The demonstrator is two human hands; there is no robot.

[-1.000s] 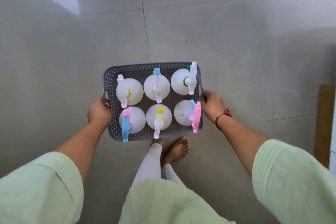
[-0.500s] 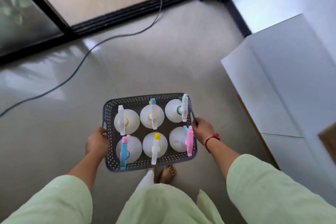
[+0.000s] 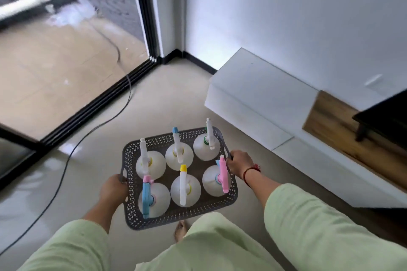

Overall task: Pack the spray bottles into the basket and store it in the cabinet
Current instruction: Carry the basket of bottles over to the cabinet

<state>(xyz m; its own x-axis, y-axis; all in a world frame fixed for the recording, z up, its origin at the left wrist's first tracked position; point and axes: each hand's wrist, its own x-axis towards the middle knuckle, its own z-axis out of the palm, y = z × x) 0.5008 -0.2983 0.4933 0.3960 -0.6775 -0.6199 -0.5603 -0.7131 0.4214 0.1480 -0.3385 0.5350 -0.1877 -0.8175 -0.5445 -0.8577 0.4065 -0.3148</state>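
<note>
Each hand (image 3: 113,189) (image 3: 239,161) grips the bottle-filled basket (image 3: 176,219).

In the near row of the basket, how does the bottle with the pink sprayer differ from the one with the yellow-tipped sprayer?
The pink-sprayer bottle stands at the right end, beside the right hand; the yellow-tipped bottle stands in the middle. The first's sprayer head is pink with some blue; the second's is white with a yellow nozzle. Both are upright, pale and round-bodied, in the grey basket, which the left hand also grips.

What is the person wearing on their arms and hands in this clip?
Loose pale green sleeves ending above the forearms on both arms. Left hand is bare, with no glove or jewellery visible. Right hand is also ungloved, with a red thread bracelet around the wrist.
</note>
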